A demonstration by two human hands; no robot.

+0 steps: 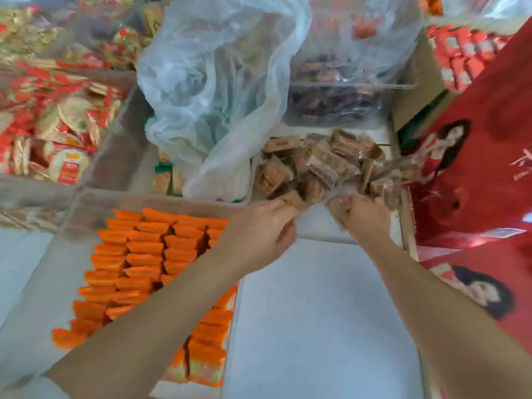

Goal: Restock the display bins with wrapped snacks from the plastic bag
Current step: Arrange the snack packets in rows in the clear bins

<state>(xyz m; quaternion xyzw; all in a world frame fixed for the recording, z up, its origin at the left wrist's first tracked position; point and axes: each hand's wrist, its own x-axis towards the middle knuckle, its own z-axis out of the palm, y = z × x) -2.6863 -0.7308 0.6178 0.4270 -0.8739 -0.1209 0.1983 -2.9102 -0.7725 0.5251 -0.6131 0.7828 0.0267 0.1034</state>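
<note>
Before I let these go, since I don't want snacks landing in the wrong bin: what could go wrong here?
1. The brown wrapped snacks are heaped at the far end of the clear bin, with both the left hand and right hand gripping clear wrapping at the pile's edge; a tug could scatter some.
2. The loose plastic bag slumps right beside the heap and could hide or catch pieces.
3. The orange packets sit in the next bin, so strays may mix in.
</note>
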